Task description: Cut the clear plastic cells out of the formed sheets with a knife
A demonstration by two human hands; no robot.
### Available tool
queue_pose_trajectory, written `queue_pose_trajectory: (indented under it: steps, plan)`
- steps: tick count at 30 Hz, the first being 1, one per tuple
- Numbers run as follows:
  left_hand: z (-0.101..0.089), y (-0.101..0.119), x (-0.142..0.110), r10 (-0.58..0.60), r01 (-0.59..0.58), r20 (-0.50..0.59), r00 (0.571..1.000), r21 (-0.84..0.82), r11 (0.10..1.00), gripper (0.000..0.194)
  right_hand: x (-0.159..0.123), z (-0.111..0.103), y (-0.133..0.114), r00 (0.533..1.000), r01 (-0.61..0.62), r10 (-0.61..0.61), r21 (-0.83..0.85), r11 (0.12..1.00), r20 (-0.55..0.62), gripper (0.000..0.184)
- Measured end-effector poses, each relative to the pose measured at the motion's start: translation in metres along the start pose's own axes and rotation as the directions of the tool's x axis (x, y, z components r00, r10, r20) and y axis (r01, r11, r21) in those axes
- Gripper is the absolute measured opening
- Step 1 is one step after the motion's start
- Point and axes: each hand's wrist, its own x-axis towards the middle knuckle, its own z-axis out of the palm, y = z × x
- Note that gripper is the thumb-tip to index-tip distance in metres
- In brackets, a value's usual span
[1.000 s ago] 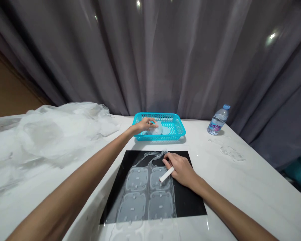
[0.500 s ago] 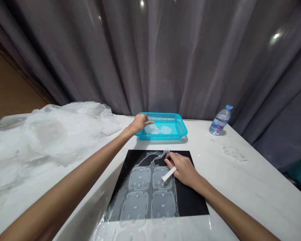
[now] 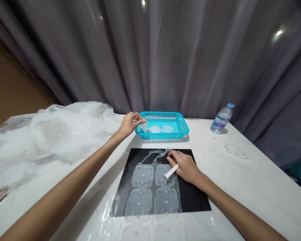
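My left hand [image 3: 132,123] is at the left end of a blue plastic basket [image 3: 163,135], pinching a thin translucent piece [image 3: 143,127] that hangs over the basket's inside. Two more whitish translucent pieces [image 3: 168,129] lie on the basket floor. My right hand [image 3: 184,164] rests on a black board [image 3: 194,197], its fingers curled round a slim white stick [image 3: 171,171] with a dark reddish end. Beneath that stick a clear plastic sheet [image 3: 141,201] with moulded rounded-square panels covers part of the board. Torn film strips [image 3: 160,153] curl at the sheet's top edge.
A large heap of white translucent film [image 3: 52,134] fills the table's left side. A water bottle [image 3: 222,118] stands at the back right, near some clear scraps [image 3: 235,151]. A grey curtain [image 3: 165,60] hangs behind the white table [image 3: 253,187].
My left hand has drawn back leftward from over the basket, and the translucent piece now shows under its fingers. The right hand stays on the board with the stick. The view has shifted slightly.
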Motion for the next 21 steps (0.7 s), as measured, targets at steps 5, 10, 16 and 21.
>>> queue_pose_trajectory:
  steps: [5, 10, 16, 21]
  plan:
    - [-0.011, 0.011, 0.007, -0.043, 0.032, -0.070, 0.997, -0.153, 0.988, 0.050, 0.000, -0.001, -0.001, 0.999, 0.009, -0.008, 0.043, 0.999, -0.036, 0.019]
    - [-0.003, 0.041, -0.053, -0.100, 0.114, 0.061, 0.993, -0.339, 0.934, 0.053, -0.003, -0.007, -0.004, 0.985, -0.016, 0.041, 0.142, 0.990, -0.170, 0.026]
    - [0.013, 0.073, -0.151, -0.210, 0.364, 0.354, 0.911, -0.457, 0.811, 0.029, -0.015, -0.010, -0.030, 0.971, -0.013, 0.154, 0.602, 0.799, -0.184, 0.023]
    - [0.012, 0.084, -0.185, -0.279, 0.507, 0.443, 0.852, -0.563, 0.653, 0.031, -0.027, -0.014, -0.064, 0.959, 0.021, 0.159, 0.620, 0.784, -0.233, 0.010]
